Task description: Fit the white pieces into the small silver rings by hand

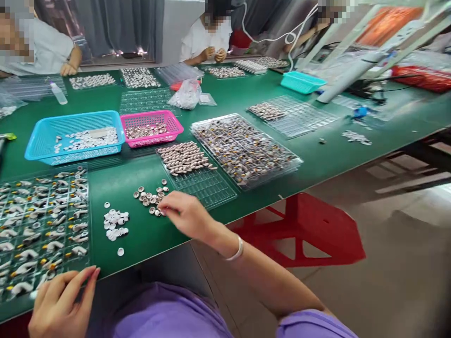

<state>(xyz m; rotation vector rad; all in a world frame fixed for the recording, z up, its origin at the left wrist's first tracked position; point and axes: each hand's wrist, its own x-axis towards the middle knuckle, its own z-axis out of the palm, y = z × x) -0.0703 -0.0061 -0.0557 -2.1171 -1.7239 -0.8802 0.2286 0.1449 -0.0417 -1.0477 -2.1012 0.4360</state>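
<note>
My right hand [186, 213] reaches over a loose pile of small round brown-and-white caps [146, 197], its thumb and fingers pinched at the pile's right side. Whatever sits between those fingertips is hidden. At the table's front edge, my left hand [65, 303] has thumb and forefinger pressed together; I cannot make out anything in them. It is beside the near corner of a clear tray [89, 211] filled with small white curved parts with yellow tips. Between the hands lie a heap of small white discs [116, 220] and a single white disc [120, 252].
A blue basket [73, 152] of white pieces and a pink basket [151, 141] of brown caps stand behind. Right of them are a half-filled tray [211, 190] and stacked full trays [246, 150]. A red stool [324, 230] is below the edge. Co-workers sit across.
</note>
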